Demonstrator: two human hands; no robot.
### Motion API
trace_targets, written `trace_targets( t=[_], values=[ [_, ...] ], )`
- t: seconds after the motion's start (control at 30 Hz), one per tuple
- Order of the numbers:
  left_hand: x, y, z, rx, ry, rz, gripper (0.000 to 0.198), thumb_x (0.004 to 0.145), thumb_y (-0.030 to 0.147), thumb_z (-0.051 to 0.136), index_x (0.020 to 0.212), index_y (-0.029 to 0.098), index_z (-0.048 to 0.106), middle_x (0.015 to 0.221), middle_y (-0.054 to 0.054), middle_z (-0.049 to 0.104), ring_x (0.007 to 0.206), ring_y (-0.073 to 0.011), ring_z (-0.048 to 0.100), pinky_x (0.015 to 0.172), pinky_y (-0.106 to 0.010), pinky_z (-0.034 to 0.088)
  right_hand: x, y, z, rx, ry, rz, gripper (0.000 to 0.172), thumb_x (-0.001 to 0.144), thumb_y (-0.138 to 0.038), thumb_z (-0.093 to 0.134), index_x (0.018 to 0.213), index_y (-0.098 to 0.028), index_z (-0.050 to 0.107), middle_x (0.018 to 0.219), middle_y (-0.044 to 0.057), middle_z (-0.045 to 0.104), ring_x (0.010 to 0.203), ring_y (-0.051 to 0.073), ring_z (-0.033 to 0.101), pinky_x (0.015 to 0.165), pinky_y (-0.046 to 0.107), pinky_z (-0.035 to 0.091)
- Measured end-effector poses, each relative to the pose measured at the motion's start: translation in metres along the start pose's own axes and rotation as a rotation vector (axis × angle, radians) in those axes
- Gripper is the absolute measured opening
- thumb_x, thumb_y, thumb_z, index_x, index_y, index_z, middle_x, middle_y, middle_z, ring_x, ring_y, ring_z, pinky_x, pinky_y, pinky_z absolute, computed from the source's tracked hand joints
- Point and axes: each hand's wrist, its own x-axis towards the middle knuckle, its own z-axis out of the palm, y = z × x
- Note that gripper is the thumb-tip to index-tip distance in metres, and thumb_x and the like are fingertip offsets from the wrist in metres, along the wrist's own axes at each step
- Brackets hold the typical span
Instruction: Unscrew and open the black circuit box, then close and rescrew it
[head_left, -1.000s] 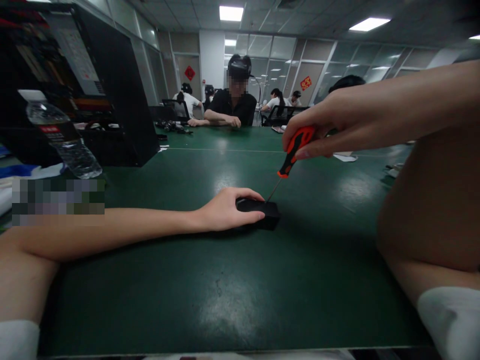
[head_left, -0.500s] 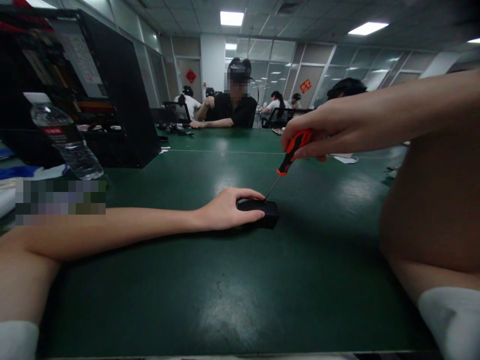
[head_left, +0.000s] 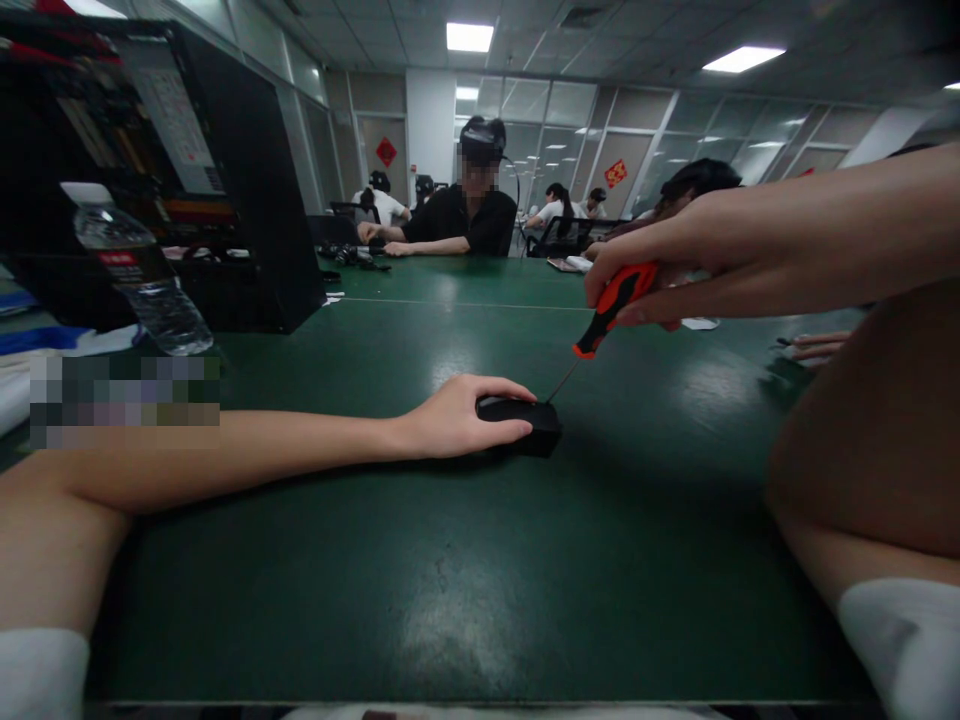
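Note:
My left hand (head_left: 457, 415) lies on the green table (head_left: 465, 580) with its fingers wrapped round a small black device (head_left: 525, 427), pinning it down. My right hand (head_left: 675, 268) hovers above and to the right, closed on the orange and black handle of a screwdriver (head_left: 609, 307). The thin metal shaft slants down to the left and its tip meets the top right of the black device.
A water bottle (head_left: 142, 280) and a tall black case (head_left: 225, 170) stand at the left. Across the table a person in black (head_left: 465, 215) sits with arms resting on it. Other people sit further back; another hand (head_left: 817, 346) rests at the right.
My right hand and the screwdriver handle have shifted a little to the right, so the shaft leans more. My left hand and the black device have stayed put.

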Motion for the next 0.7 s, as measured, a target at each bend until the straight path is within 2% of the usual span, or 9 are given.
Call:
trace_targets(
  t=[0.07,0.27,0.4,0.47,0.6,0.7],
  values=[
    [0.000,0.000,0.000,0.004,0.006,0.003,0.040,0.087,0.037,0.071,0.121,0.016,0.072,0.117,-0.006,0.075,0.107,-0.0227,0.069,0.095,-0.031,0.050,0.002,0.001,-0.001,-0.018,-0.076,-0.040,0.021,0.088,-0.030,0.066,0.109,-0.026,0.071,0.091,-0.002,0.073,0.065,0.009,0.061,0.053,0.021,0.043],
    [0.001,0.002,0.001,0.012,0.013,-0.005,0.040,0.086,0.036,0.071,0.120,0.015,0.072,0.117,-0.007,0.075,0.107,-0.0230,0.070,0.096,-0.031,0.050,0.007,0.001,0.002,-0.031,-0.080,-0.017,0.025,0.093,-0.041,0.061,0.113,-0.026,0.068,0.088,-0.001,0.070,0.063,0.008,0.059,0.053,0.022,0.041],
    [0.001,0.001,0.001,0.017,0.009,0.001,0.041,0.087,0.037,0.071,0.121,0.015,0.071,0.119,-0.007,0.075,0.109,-0.0230,0.069,0.097,-0.031,0.050,0.011,0.000,0.006,-0.061,-0.092,0.028,0.024,0.095,-0.041,0.059,0.110,-0.025,0.068,0.085,-0.001,0.069,0.062,0.008,0.057,0.055,0.024,0.041],
    [0.001,0.001,0.001,0.015,0.007,0.004,0.041,0.087,0.037,0.071,0.121,0.014,0.071,0.119,-0.007,0.075,0.108,-0.0226,0.069,0.097,-0.031,0.050,0.013,0.002,0.007,-0.053,-0.079,-0.004,0.028,0.096,-0.046,0.057,0.110,-0.025,0.068,0.085,-0.001,0.068,0.062,0.008,0.057,0.056,0.024,0.041],
    [0.000,0.000,0.001,0.009,0.010,0.013,0.042,0.087,0.038,0.071,0.121,0.014,0.071,0.117,-0.007,0.075,0.106,-0.0223,0.069,0.096,-0.031,0.051,0.017,0.004,0.009,0.026,-0.070,-0.131,0.048,0.095,-0.065,0.048,0.109,-0.025,0.070,0.088,0.000,0.069,0.065,0.010,0.059,0.055,0.024,0.042],
    [0.000,0.000,0.001,0.013,0.008,0.010,0.042,0.087,0.038,0.071,0.121,0.014,0.071,0.119,-0.008,0.074,0.108,-0.0231,0.069,0.097,-0.032,0.050,0.020,0.006,0.012,0.074,-0.053,-0.178,0.044,0.097,-0.059,0.047,0.108,-0.025,0.072,0.096,0.001,0.072,0.071,0.012,0.063,0.058,0.026,0.046]
  ],
)
